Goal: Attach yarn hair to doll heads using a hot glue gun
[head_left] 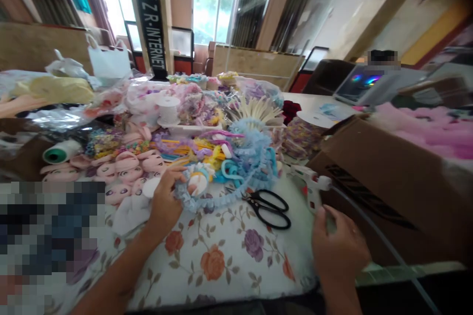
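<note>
My left hand is closed on a small round piece edged with pale blue ruffled trim. From that piece a blue ruffled ribbon runs right and up to a tangled blue heap. At the right, my right hand has its thumb and fingers at the lower end of a white glue gun, which points up and to the left. Black-handled scissors lie between the hands, on the flowered cloth.
A large cardboard box with pink material stands at the right, with a cord along it. Pink doll-face pieces, a green-cored spool and a white spool lie at the left. Bagged trims fill the back.
</note>
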`<state>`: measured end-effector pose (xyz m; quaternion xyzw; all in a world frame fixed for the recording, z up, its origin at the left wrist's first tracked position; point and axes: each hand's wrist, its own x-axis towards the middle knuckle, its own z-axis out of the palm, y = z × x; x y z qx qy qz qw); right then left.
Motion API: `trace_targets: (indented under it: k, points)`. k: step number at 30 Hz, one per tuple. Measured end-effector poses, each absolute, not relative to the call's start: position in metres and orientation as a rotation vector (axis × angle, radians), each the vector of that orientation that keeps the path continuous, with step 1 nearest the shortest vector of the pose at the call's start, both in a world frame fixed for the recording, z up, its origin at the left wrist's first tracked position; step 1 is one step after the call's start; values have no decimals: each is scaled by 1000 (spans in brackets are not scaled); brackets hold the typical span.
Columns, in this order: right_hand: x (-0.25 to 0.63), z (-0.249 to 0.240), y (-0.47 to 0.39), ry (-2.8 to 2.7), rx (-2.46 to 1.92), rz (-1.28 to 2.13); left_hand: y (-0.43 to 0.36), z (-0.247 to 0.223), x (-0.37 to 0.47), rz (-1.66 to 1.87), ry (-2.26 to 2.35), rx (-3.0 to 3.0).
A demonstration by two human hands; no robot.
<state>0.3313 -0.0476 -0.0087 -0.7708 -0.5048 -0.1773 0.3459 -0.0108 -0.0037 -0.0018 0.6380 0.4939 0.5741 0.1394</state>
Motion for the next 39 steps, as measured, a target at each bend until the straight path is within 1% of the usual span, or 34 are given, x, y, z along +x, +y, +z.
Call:
trace_targets:
  k: [1, 2, 5, 8, 13, 20, 24, 29, 31, 39]
  points:
    - [312, -7, -52, -1326, -1895, -470, -4, -1, -10, 1667, 1443, 1881]
    - [291, -4, -55, -1395, -1798, -400, -5, 0, -10, 1673, 1461, 1919]
    - [227, 7, -53, -1815, -1431, -63, -7, 2, -9, 1681, 1524, 2003]
    - [176, 21, -41, -1986, -1177, 202, -8, 3, -10, 1683, 1579, 2031]
    - [132, 37, -20, -2087, -1048, 408, -12, 2, -15, 1602, 1650, 2089]
    - [124, 31, -13, -1959, -986, 769, -10, 0, -15, 1572, 1708, 2142]
    - [131, 29, -13, -1920, -975, 770, -8, -2, -14, 1512, 1741, 2131]
    - [141, 28, -3, -1925, -1127, 543, -7, -2, -12, 1472, 1721, 2140]
    - [144, 27, 2, -1902, -1169, 515, -6, -1, -11, 1475, 1685, 2138]
    - [151, 30, 11, -1689, -1241, 665, -8, 3, -9, 1378, 1535, 1932]
